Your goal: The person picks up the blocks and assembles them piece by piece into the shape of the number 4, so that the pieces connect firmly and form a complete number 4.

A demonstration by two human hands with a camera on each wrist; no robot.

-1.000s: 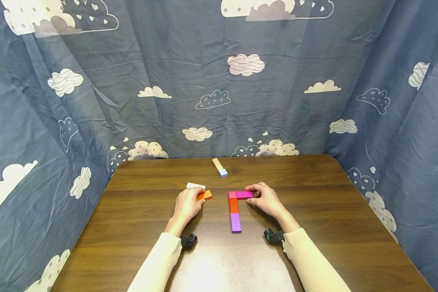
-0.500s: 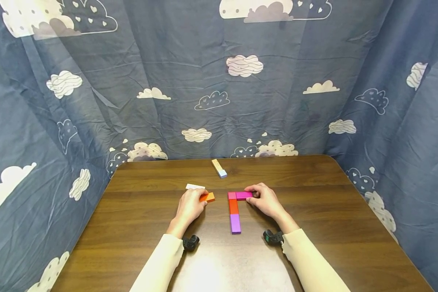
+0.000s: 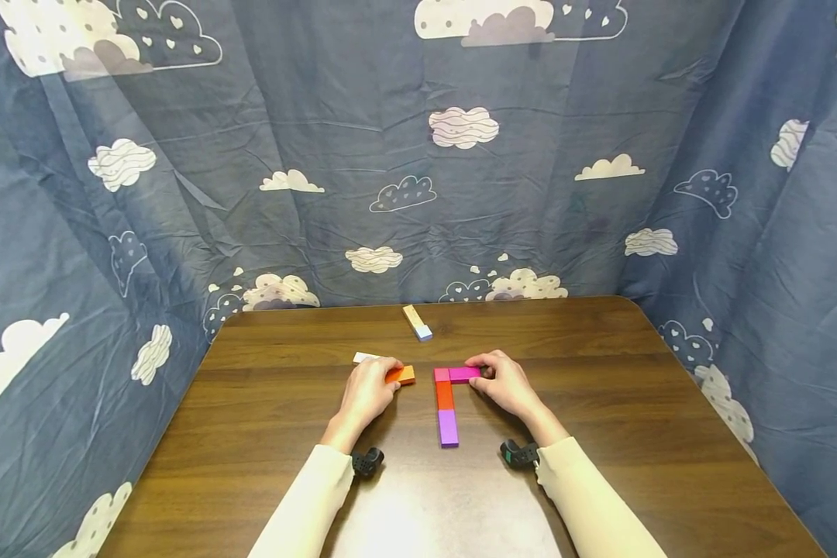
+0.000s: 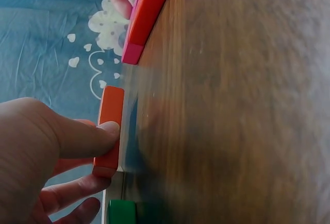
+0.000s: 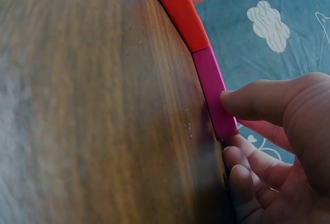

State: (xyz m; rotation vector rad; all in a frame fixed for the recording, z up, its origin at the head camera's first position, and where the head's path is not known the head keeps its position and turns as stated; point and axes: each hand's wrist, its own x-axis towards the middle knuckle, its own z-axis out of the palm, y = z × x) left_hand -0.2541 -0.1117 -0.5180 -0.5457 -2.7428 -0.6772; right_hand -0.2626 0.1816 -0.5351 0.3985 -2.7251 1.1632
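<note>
My left hand (image 3: 368, 391) pinches an orange block (image 3: 402, 375) between thumb and fingers, left of a row of joined blocks. In the left wrist view the thumb lies on the side of the orange block (image 4: 109, 131). A magenta block (image 3: 464, 375) is pinched at its right end by my right hand (image 3: 508, 384). That block meets a small pink block (image 3: 442, 375), and below the pink one run a red block (image 3: 445, 395) and a purple block (image 3: 449, 428). Together they form a corner shape. A gap separates the orange block from the pink one.
Behind my left hand lies a white block (image 3: 365, 357), partly hidden. A green block (image 4: 122, 211) shows beside it in the left wrist view. Farther back, a tan block (image 3: 413, 318) touches a light blue block (image 3: 424, 333). A patterned curtain (image 3: 349, 155) surrounds the wooden table (image 3: 600, 465).
My left hand has slid the orange block rightward, closer to the pink and red blocks. The right hand stays on the magenta block.
</note>
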